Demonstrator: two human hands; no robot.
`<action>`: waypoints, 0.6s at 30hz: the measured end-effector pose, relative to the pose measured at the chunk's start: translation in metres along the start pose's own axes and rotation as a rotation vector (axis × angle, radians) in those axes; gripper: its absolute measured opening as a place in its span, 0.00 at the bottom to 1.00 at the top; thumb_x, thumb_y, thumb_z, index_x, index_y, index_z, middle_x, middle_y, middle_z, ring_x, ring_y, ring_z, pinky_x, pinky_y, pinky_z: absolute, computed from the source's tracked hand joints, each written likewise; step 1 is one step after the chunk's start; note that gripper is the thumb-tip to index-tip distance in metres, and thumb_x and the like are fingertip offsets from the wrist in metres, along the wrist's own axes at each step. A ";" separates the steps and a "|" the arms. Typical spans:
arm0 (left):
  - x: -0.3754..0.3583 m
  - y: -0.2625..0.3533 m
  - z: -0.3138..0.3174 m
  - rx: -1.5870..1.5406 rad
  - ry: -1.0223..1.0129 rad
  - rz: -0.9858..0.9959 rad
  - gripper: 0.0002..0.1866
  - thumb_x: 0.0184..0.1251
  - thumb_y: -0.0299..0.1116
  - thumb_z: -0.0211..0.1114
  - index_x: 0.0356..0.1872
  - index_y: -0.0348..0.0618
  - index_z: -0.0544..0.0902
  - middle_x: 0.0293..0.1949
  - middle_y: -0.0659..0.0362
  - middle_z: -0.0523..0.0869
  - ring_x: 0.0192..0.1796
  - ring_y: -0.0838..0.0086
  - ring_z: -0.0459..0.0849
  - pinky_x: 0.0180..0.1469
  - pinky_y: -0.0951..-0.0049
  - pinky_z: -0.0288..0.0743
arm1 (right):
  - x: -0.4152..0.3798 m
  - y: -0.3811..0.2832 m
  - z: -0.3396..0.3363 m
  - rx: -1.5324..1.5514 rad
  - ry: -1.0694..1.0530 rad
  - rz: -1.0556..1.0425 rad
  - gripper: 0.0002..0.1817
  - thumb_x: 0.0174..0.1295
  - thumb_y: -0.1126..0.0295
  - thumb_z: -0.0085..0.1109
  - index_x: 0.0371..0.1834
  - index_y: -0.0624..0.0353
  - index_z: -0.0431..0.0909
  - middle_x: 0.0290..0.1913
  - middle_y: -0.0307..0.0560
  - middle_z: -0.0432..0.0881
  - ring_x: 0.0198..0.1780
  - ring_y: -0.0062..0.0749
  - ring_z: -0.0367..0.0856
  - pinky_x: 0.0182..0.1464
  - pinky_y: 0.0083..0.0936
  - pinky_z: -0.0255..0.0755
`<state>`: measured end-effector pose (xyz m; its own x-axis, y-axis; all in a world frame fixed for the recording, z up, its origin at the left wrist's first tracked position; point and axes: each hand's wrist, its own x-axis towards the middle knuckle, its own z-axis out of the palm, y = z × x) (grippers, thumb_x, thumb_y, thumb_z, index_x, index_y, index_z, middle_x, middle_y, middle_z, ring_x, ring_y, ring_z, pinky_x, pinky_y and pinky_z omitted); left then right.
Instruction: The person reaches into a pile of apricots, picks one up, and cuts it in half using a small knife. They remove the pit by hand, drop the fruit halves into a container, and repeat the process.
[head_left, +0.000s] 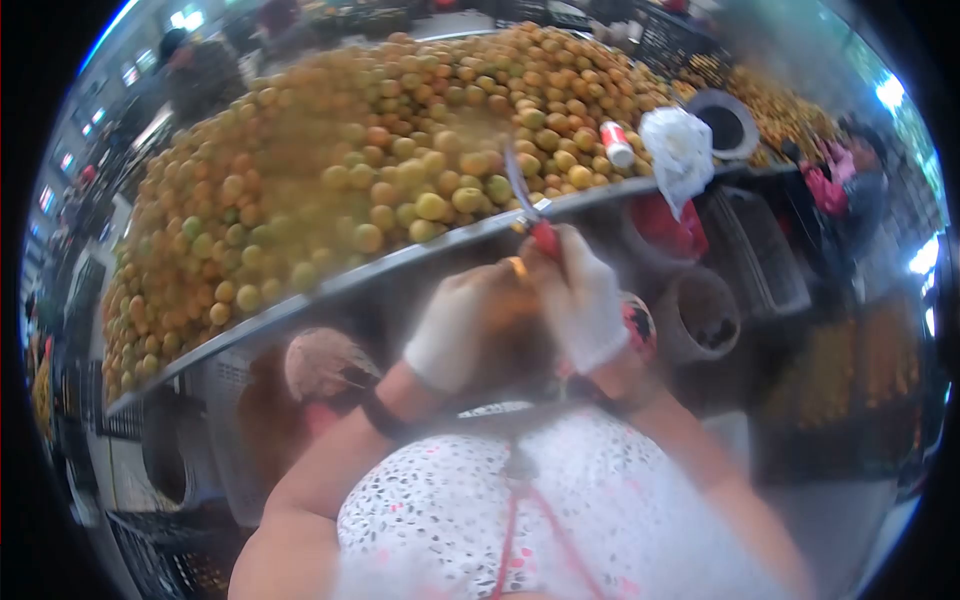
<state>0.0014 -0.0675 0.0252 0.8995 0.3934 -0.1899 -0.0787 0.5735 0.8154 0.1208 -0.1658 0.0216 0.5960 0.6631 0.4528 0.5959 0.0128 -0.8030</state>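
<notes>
My right hand (580,300), in a white glove with bare fingertips, is closed round the red handle of a curved knife (543,236). The blade points up over the table's edge. Close to its left, my left hand (462,325), also gloved in white, has its fingers bent toward the right hand; they are blurred. A small orange-yellow thing (519,268) shows between the two hands, too blurred to name. Beyond them a large heap of round orange and green fruit (430,170) lies on the table (330,289).
On the heap's right side are a red and white bottle (616,145), a white plastic bag (678,145) and a dark-centred ring (722,124). Buckets (700,313) and a crate (757,250) stand below the table. Another person (862,190) is at the right.
</notes>
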 end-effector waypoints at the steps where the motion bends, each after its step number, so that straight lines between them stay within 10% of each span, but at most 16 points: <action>1: 0.002 -0.006 -0.010 0.158 0.066 0.092 0.19 0.76 0.47 0.54 0.48 0.41 0.82 0.35 0.61 0.83 0.28 0.78 0.79 0.25 0.80 0.69 | -0.002 -0.004 -0.002 -0.135 -0.007 -0.076 0.12 0.65 0.66 0.65 0.47 0.59 0.78 0.33 0.57 0.81 0.35 0.49 0.85 0.36 0.36 0.76; 5: 0.019 -0.026 -0.048 0.354 0.077 0.429 0.15 0.76 0.40 0.57 0.48 0.38 0.82 0.34 0.65 0.82 0.29 0.86 0.76 0.28 0.86 0.68 | 0.002 -0.027 0.005 -0.177 -0.131 -0.346 0.14 0.61 0.70 0.67 0.47 0.60 0.77 0.34 0.57 0.82 0.37 0.53 0.85 0.37 0.37 0.77; 7: 0.010 -0.015 -0.036 0.305 0.107 0.274 0.14 0.75 0.38 0.58 0.49 0.36 0.82 0.34 0.66 0.82 0.29 0.88 0.75 0.27 0.87 0.64 | 0.007 -0.031 -0.002 -0.107 -0.318 -0.058 0.15 0.60 0.73 0.67 0.48 0.61 0.74 0.34 0.58 0.83 0.38 0.55 0.85 0.39 0.38 0.78; 18: -0.040 0.013 -0.049 0.414 0.071 0.370 0.16 0.71 0.36 0.62 0.49 0.32 0.83 0.35 0.63 0.85 0.33 0.85 0.79 0.33 0.82 0.71 | -0.008 -0.044 0.028 -0.273 -0.317 -0.313 0.13 0.58 0.78 0.60 0.46 0.61 0.74 0.26 0.58 0.80 0.31 0.57 0.84 0.30 0.40 0.75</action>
<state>-0.0568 -0.0407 0.0173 0.8116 0.5707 0.1247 -0.1954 0.0640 0.9786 0.0743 -0.1509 0.0427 0.2002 0.8532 0.4817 0.8632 0.0791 -0.4987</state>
